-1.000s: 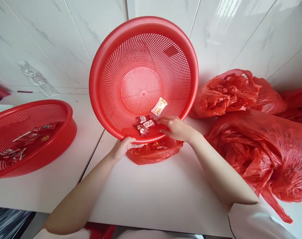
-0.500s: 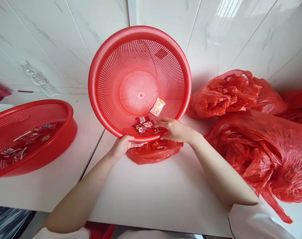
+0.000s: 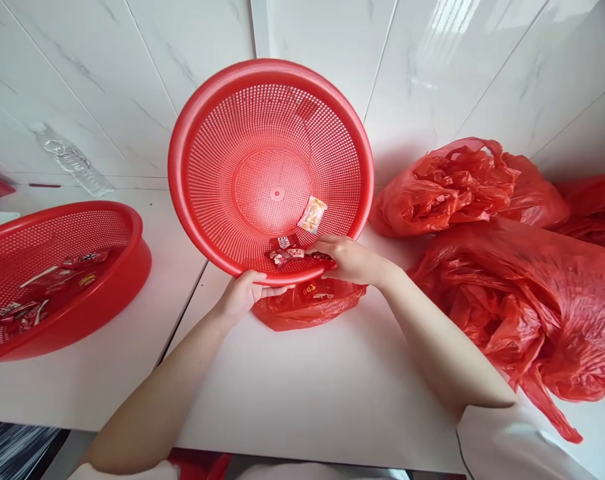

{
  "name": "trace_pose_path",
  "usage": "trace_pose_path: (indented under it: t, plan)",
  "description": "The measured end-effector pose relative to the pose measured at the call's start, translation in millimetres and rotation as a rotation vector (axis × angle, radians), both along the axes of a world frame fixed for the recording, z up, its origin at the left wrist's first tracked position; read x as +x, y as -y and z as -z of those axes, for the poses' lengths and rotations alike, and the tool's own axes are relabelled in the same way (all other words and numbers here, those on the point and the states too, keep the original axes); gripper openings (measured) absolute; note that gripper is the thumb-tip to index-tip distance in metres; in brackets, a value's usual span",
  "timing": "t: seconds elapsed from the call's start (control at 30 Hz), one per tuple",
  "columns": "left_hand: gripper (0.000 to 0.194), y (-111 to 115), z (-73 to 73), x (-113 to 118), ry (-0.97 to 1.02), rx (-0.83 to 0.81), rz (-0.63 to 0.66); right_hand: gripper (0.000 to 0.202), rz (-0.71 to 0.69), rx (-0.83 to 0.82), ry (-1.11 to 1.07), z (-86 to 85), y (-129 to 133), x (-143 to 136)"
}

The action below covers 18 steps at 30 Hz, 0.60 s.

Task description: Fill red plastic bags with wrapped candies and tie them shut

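A red perforated plastic basket [image 3: 277,167] is tipped on its side, mouth facing me. With my left hand [image 3: 240,299] I hold the lower rim, thumb over the edge and fingers beneath. My right hand [image 3: 352,259] reaches over the lower right rim, its fingers closed around a small dark-red packet [image 3: 321,256] that they partly hide. Beside those fingertips lie more small red packets [image 3: 284,252]. A pale orange-and-white packet [image 3: 312,214] rests slightly higher on the basket wall. Under the rim sits a red plastic bag [image 3: 302,312] with packets showing in its opening.
At left, a second red basket [image 3: 115,280] leans with several red packets [image 3: 57,277] inside. Behind it a clear plastic bottle [image 3: 75,160] lies near the tiled wall. Bulky red plastic bags [image 3: 522,307] fill the right side of the white table [image 3: 302,393].
The basket's top has dropped slightly and shifted left in view. My right fingers have curled further over the packet at the rim. My left hand keeps its hold.
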<state>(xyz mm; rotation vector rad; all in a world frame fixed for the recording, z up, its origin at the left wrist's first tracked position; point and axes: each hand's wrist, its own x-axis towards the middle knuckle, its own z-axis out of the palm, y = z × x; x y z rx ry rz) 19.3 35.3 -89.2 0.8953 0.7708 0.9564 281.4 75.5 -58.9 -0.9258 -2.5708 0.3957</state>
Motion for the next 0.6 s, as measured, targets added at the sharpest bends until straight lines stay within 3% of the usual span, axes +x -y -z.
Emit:
trace_pose_path:
  t: [0.23, 0.43, 0.6]
  plan:
    - [0.038, -7, -5.3, -8, 0.054, -0.068, 0.039, 0.034, -0.055, -0.026, -0.211, -10.3, 1, 6]
    - [0.038, -11, -4.9, -11, 0.039, -0.084, 0.015, 0.020, 0.139, -0.012, -0.311, -18.4, 6, 13]
    - [0.036, -12, -6.7, -13, 0.035, -0.007, -0.025, 0.017, 0.181, 0.027, -0.342, -27.3, 11, 15]
